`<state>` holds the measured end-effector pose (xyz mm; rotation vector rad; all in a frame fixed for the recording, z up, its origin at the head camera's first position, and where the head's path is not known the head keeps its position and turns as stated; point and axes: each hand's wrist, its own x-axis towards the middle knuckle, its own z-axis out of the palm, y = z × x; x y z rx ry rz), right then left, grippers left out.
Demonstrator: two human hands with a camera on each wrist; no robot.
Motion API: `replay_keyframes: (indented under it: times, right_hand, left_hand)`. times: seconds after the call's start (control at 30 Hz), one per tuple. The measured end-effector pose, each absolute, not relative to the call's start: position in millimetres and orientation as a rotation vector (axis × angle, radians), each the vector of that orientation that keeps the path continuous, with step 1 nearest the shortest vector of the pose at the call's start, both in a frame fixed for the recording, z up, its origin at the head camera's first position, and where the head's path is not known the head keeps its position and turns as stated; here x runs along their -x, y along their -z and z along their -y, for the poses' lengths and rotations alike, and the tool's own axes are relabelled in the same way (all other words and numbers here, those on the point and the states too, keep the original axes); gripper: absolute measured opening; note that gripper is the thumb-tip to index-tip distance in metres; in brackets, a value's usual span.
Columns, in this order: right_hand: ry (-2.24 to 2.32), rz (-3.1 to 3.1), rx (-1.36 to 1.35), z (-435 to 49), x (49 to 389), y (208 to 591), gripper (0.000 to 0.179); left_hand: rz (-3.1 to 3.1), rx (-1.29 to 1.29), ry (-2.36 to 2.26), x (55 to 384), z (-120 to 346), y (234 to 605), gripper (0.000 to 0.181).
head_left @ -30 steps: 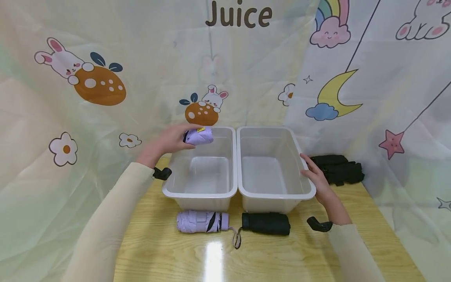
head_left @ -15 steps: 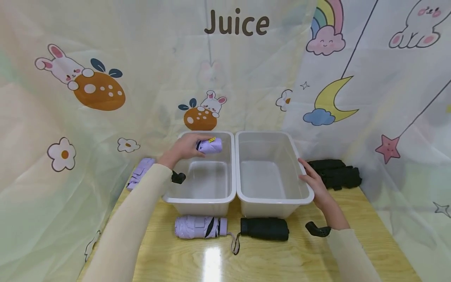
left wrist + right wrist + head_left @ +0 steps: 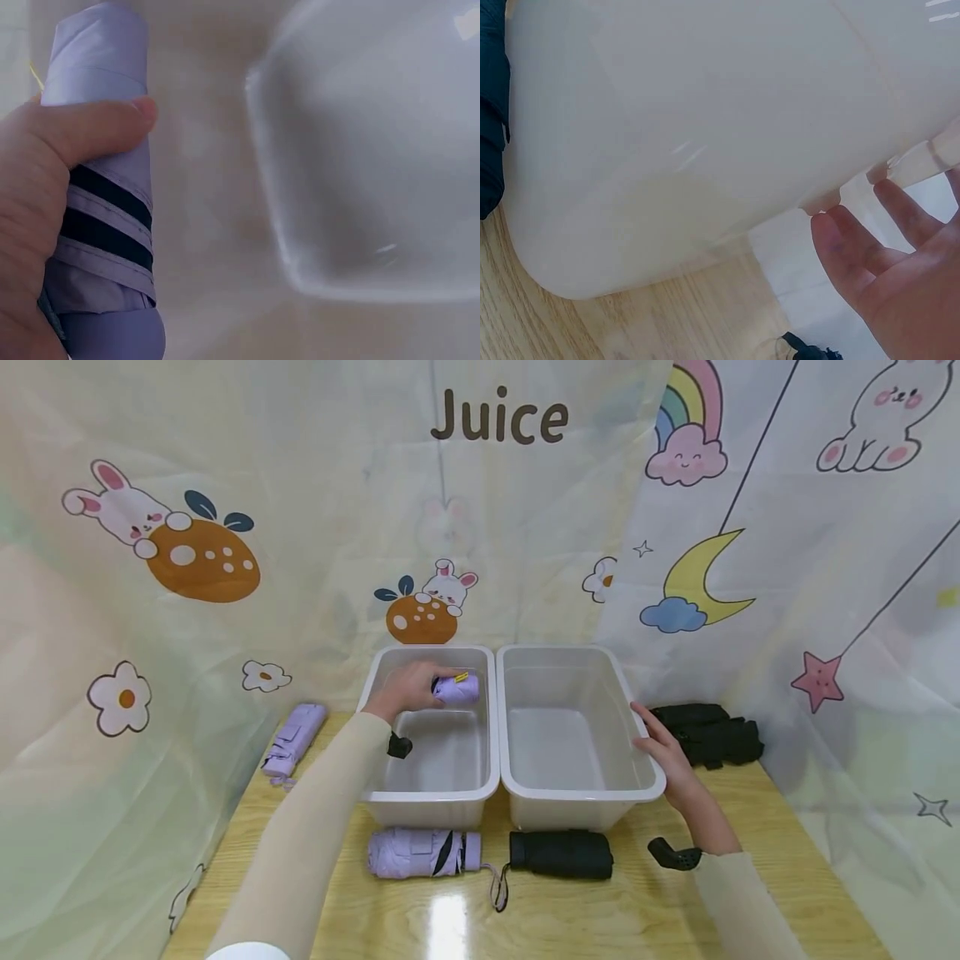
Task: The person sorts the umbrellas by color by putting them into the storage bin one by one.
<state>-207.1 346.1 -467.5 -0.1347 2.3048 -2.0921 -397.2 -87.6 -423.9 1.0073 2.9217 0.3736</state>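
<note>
My left hand (image 3: 413, 687) grips a folded lilac umbrella (image 3: 457, 688) with black stripes and a yellow tag, inside the left white bin (image 3: 433, 796), above its floor. In the left wrist view the thumb lies across the umbrella (image 3: 105, 150); most other fingers are hidden behind it. My right hand (image 3: 672, 762) touches the right side of the right white bin (image 3: 581, 795), its fingertips against the outer wall in the right wrist view. No objects show inside the right bin.
In front of the bins lie another lilac umbrella (image 3: 423, 852) and a black umbrella (image 3: 561, 854), their straps meeting. A third lilac umbrella (image 3: 295, 739) lies at the table's left edge. Black folded umbrellas (image 3: 708, 735) lie behind the right hand. A printed cloth (image 3: 330, 527) hangs around the table.
My left hand has carried the lilac umbrella rightward and down into the left bin. The right hand stays at the right bin's side. The view has tilted slightly up.
</note>
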Motion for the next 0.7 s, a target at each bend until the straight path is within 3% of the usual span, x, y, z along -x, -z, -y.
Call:
replay_keyframes:
  times: [0.7]
  right_hand:
    - [2.148, -2.263, 0.191, -344.1, 205.4, 467.4, 0.060]
  left_hand:
    - [-2.851, -0.984, -0.398, 427.6, 78.2, 484.1, 0.073]
